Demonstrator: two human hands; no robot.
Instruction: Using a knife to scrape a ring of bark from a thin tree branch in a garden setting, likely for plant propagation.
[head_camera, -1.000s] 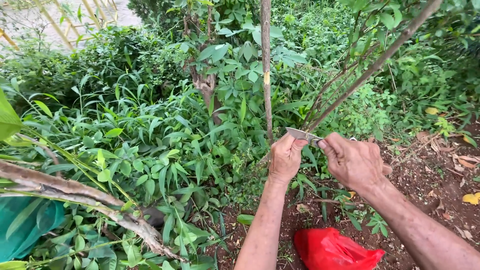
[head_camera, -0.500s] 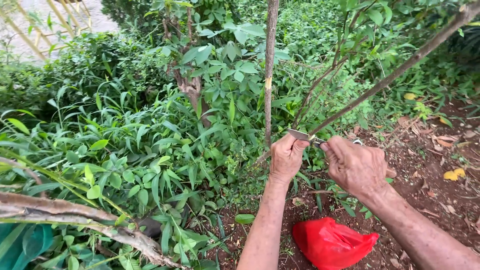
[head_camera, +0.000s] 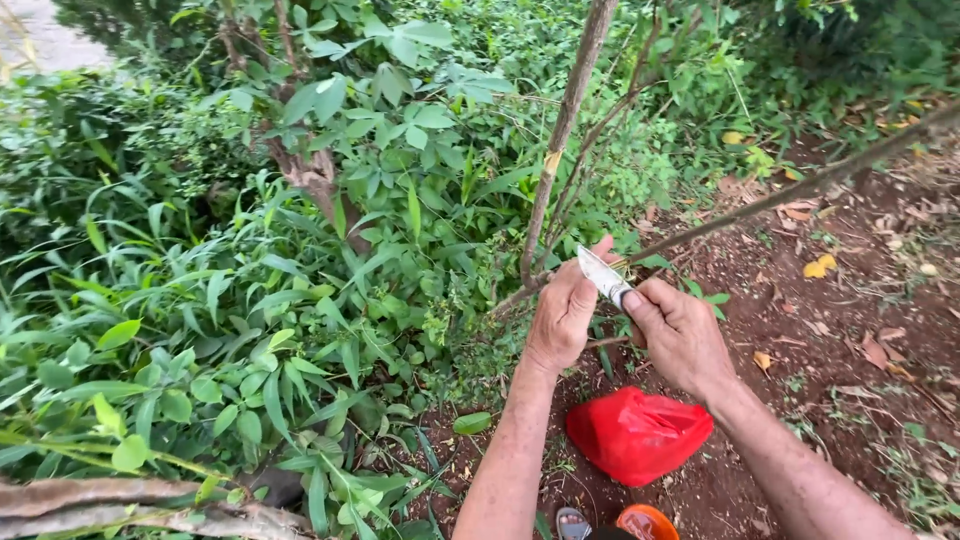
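Steel knife (head_camera: 603, 276) pinched in the right hand (head_camera: 680, 335), blade angled up-left against the thin branch (head_camera: 780, 192) running off right; left hand (head_camera: 563, 312) grips the branch's base, touching the blade.

Outdoors: we take this for garden or orchard plot, partly overgrown. Bare reddish-brown soil (head_camera: 850, 330) at right, scattered with dry yellow and brown fallen leaves (head_camera: 818, 266). Dense green undergrowth (head_camera: 250, 300) fills left side. Thin sapling stems (head_camera: 560, 130) rise from ground, one slender branch (head_camera: 800, 188) slanting across. Pale paved strip (head_camera: 40, 40) visible top left beyond bushes.
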